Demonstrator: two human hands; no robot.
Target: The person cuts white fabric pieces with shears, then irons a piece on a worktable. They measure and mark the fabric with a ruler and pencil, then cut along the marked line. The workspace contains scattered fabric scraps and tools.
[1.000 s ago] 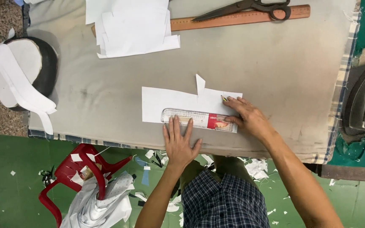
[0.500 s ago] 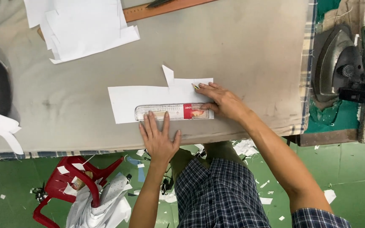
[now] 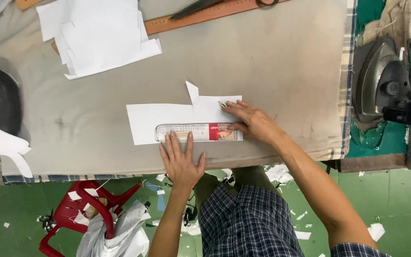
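Since the earlier frame: view drifted right, iron fully in sight; both hands unmoved. Left hand: fingers spread flat, pinning clear ruler on white paper piece near table edge. Right hand: pinching a small marker, tip at paper's upper right. Step, by my reading: marking along the ruler; next needs it held steady. Around: paper stack, wooden ruler with shears, red stool below. Nothing obstructs.
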